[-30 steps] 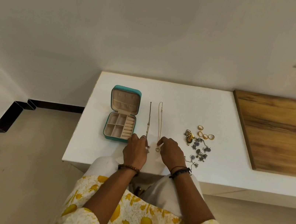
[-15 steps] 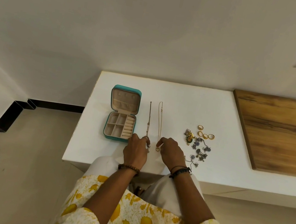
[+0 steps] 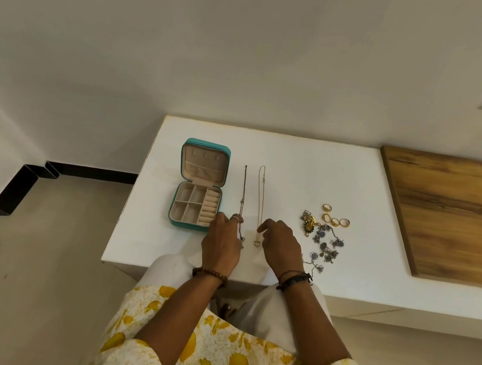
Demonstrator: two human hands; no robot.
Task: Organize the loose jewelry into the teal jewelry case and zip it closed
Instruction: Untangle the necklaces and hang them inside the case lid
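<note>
Lying between both hands' fingers [image 3: 264, 225]: gold chain [image 3: 260, 199].

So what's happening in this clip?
A person sits at a white table sorting jewelry. The teal jewelry case lies open, its compartments looking empty. Two chains are stretched out straight: the left hand rests by the darker chain, the right hand by the gold chain. Gold rings and a cluster of blue-silver pieces wait to the right. Nothing is packed yet.
</note>
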